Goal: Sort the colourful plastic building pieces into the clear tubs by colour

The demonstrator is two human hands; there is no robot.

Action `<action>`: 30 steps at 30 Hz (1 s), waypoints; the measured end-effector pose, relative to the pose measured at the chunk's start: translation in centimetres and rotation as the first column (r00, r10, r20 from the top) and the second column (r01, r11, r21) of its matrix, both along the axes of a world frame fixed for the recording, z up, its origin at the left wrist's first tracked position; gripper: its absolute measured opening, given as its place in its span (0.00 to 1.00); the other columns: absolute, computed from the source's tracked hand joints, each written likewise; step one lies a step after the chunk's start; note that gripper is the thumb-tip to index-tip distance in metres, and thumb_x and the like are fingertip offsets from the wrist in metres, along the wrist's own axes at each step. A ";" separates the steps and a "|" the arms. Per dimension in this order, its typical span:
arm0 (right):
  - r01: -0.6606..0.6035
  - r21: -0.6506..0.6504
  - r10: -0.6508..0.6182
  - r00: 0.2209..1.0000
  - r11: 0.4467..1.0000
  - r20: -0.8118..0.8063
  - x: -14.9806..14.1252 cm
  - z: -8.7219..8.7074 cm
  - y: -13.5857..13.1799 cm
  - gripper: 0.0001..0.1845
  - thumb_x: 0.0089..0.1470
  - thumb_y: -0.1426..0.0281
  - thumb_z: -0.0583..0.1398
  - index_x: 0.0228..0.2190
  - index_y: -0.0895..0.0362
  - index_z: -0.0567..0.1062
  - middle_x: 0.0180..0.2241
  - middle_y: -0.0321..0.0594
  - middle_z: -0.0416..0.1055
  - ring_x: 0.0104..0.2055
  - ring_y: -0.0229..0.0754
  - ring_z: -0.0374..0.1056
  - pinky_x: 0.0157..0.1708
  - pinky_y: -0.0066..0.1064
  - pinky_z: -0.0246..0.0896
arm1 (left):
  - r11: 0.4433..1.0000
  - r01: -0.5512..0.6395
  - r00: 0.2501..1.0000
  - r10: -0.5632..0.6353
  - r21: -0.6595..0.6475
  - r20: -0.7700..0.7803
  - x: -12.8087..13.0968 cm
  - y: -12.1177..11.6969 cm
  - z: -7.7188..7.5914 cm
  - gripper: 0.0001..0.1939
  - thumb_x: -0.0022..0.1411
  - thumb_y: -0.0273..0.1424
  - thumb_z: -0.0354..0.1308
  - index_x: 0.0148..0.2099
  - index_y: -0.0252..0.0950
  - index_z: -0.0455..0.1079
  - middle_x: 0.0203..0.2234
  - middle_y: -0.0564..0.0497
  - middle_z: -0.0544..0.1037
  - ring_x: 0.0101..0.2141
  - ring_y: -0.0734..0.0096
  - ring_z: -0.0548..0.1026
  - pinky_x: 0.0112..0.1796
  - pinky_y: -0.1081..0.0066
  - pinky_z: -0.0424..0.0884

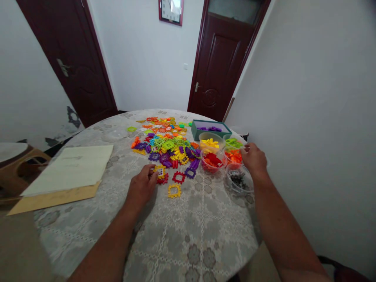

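My left hand [143, 183] is closed on a yellow square interlocking piece [160, 171] with a white window-like insert, pinched at its left side. Just under that piece lies a red square piece [163, 180], partly covered. My right hand [254, 159] is at the right edge of a clear bowl of orange pieces [234, 156]. Its fingers are drawn together, and whatever they hold is hidden. Nearby on the cloth lie a red square frame [178, 177], a yellow square frame [174, 191] and a purple square frame [190, 172].
A mixed heap of colourful pieces [167, 147] spreads across the table [176, 235]. Clear bowls hold yellow [210, 143], red [212, 160], green [233, 142] and dark pieces [238, 179]. Behind them stands a green box [199, 131] with purple pieces. Papers [73, 168] lie left.
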State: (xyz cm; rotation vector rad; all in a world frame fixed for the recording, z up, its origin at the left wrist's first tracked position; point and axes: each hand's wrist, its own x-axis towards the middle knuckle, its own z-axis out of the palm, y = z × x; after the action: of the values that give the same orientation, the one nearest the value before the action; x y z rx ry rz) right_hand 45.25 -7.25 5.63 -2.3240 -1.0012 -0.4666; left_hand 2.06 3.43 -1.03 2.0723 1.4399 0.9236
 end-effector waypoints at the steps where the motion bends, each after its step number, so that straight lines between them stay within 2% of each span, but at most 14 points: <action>1: -0.011 0.032 0.010 1.000 0.999 0.027 -0.3 0.0 0.1 0.19 0.59 0.64 0.59 0.49 0.57 0.78 0.43 0.51 0.81 0.42 0.53 0.75 0.45 0.42 0.66 | 1.000 0.004 1.000 -0.004 -0.010 0.009 0.0 -0.1 0.0 0.20 0.69 0.39 0.52 0.57 0.37 0.73 0.37 0.47 0.84 0.36 0.62 0.81 0.40 0.66 0.74; 4: -0.191 0.144 0.179 0.979 0.971 0.094 -2.9 0.0 0.2 0.21 0.60 0.65 0.57 0.52 0.60 0.77 0.49 0.55 0.79 0.47 0.55 0.75 0.51 0.45 0.66 | 0.999 0.021 0.999 -0.020 -0.047 0.039 0.2 -0.2 0.0 0.19 0.68 0.38 0.52 0.56 0.37 0.74 0.36 0.48 0.84 0.35 0.63 0.80 0.39 0.66 0.73; 7: -0.476 0.128 0.481 0.877 0.870 -0.005 -8.4 -0.7 0.1 0.17 0.63 0.64 0.57 0.48 0.57 0.79 0.47 0.50 0.80 0.46 0.52 0.75 0.51 0.44 0.67 | 0.998 0.041 0.998 -0.039 -0.042 0.042 0.2 -0.3 -0.1 0.19 0.68 0.36 0.53 0.56 0.37 0.75 0.35 0.49 0.83 0.34 0.64 0.79 0.39 0.67 0.72; 8: -0.581 0.092 0.587 0.807 0.809 -0.068 -10.6 -1.2 0.1 0.15 0.64 0.64 0.57 0.47 0.55 0.79 0.46 0.48 0.80 0.45 0.51 0.75 0.50 0.42 0.68 | 0.998 0.046 0.998 -0.045 -0.039 0.041 0.2 -0.3 -0.2 0.19 0.68 0.36 0.53 0.56 0.36 0.75 0.34 0.49 0.82 0.34 0.64 0.79 0.39 0.66 0.72; 10: -0.785 -0.001 0.771 0.608 0.619 -0.190 -15.2 -2.7 -0.1 0.13 0.65 0.66 0.58 0.47 0.53 0.79 0.45 0.45 0.80 0.45 0.49 0.75 0.49 0.41 0.69 | 0.997 0.059 0.997 -0.057 -0.045 0.049 0.3 -0.3 -0.3 0.19 0.67 0.35 0.53 0.56 0.36 0.74 0.35 0.48 0.82 0.35 0.64 0.79 0.40 0.66 0.72; 11: -0.851 -0.032 0.824 0.517 0.525 -0.232 -17.3 -3.5 -0.1 0.13 0.65 0.67 0.58 0.49 0.53 0.78 0.45 0.45 0.79 0.46 0.48 0.74 0.50 0.41 0.69 | 0.996 0.069 0.996 -0.066 -0.050 0.060 0.3 -0.3 -0.3 0.19 0.67 0.33 0.53 0.57 0.35 0.74 0.36 0.48 0.82 0.35 0.64 0.79 0.41 0.66 0.72; 12: -0.889 -0.060 0.855 0.454 0.454 -0.252 -19.1 -4.4 -0.2 0.13 0.65 0.68 0.59 0.50 0.53 0.77 0.48 0.47 0.78 0.48 0.49 0.74 0.52 0.42 0.68 | 0.995 0.079 0.995 -0.075 -0.055 0.073 0.3 -0.3 -0.4 0.20 0.66 0.32 0.53 0.57 0.35 0.75 0.37 0.47 0.83 0.36 0.64 0.79 0.41 0.66 0.72; 14: -0.913 -0.134 0.878 0.407 0.384 -0.254 -21.8 -6.0 -0.4 0.15 0.64 0.70 0.61 0.52 0.53 0.76 0.54 0.50 0.73 0.55 0.51 0.70 0.57 0.44 0.67 | 0.993 0.100 0.991 -0.093 -0.069 0.097 0.3 -0.3 -0.4 0.20 0.65 0.30 0.53 0.57 0.35 0.75 0.40 0.46 0.83 0.38 0.64 0.79 0.43 0.66 0.73; 17: -0.907 -0.233 0.879 0.405 0.352 -0.249 -23.4 -7.7 -0.8 0.11 0.63 0.71 0.62 0.47 0.54 0.78 0.58 0.51 0.70 0.59 0.54 0.67 0.59 0.48 0.65 | 0.989 0.113 0.987 -0.102 -0.092 0.121 0.4 -0.3 -0.4 0.20 0.65 0.30 0.54 0.56 0.34 0.75 0.41 0.46 0.83 0.39 0.63 0.79 0.43 0.66 0.73; 19: -0.911 -0.230 0.882 0.396 0.342 -0.255 -23.4 -8.3 -1.0 0.06 0.64 0.72 0.61 0.43 0.55 0.77 0.56 0.50 0.70 0.58 0.53 0.67 0.59 0.48 0.66 | 0.985 0.123 0.983 -0.105 -0.119 0.150 0.4 -0.2 -0.5 0.19 0.64 0.30 0.54 0.55 0.34 0.75 0.41 0.46 0.83 0.39 0.64 0.79 0.42 0.66 0.73; 21: -0.922 -0.163 0.893 0.383 0.352 -0.236 -23.1 -8.6 -1.1 0.04 0.64 0.73 0.61 0.41 0.55 0.76 0.57 0.51 0.70 0.59 0.54 0.66 0.60 0.49 0.66 | 0.977 0.147 0.974 -0.115 -0.157 0.194 0.4 -0.2 -0.6 0.18 0.64 0.31 0.54 0.53 0.34 0.76 0.37 0.47 0.82 0.36 0.65 0.78 0.38 0.68 0.72; 25: -0.912 0.061 0.910 0.395 0.405 -0.126 -22.5 -9.2 -1.0 0.08 0.66 0.73 0.60 0.47 0.54 0.73 0.63 0.53 0.64 0.65 0.55 0.61 0.64 0.53 0.62 | 0.933 0.260 0.946 -0.194 -0.250 0.261 0.6 -0.5 -1.0 0.14 0.64 0.33 0.55 0.49 0.35 0.76 0.28 0.52 0.79 0.28 0.69 0.74 0.31 0.71 0.67; 28: -0.888 0.152 0.900 0.426 0.435 -0.091 -22.3 -9.6 -0.8 0.09 0.67 0.72 0.58 0.49 0.53 0.71 0.65 0.53 0.61 0.68 0.54 0.59 0.67 0.54 0.59 | 0.865 0.375 0.900 -0.255 -0.333 0.352 1.1 -1.2 -1.1 0.16 0.64 0.35 0.57 0.51 0.34 0.75 0.26 0.53 0.77 0.27 0.70 0.74 0.30 0.72 0.67; 30: -0.896 0.145 0.907 0.413 0.420 -0.081 -22.3 -9.8 -0.7 0.09 0.67 0.73 0.58 0.48 0.53 0.71 0.65 0.53 0.61 0.69 0.54 0.59 0.67 0.55 0.60 | 0.807 0.474 0.851 -0.316 -0.354 0.420 1.5 -1.8 -1.0 0.16 0.66 0.37 0.57 0.50 0.34 0.74 0.28 0.52 0.78 0.28 0.70 0.74 0.31 0.72 0.68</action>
State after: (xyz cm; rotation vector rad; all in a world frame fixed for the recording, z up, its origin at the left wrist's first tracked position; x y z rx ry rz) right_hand 22.99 -7.92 -4.13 -1.3443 -1.9098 0.1358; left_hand 3.54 1.63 -2.06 1.6688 0.8707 0.6555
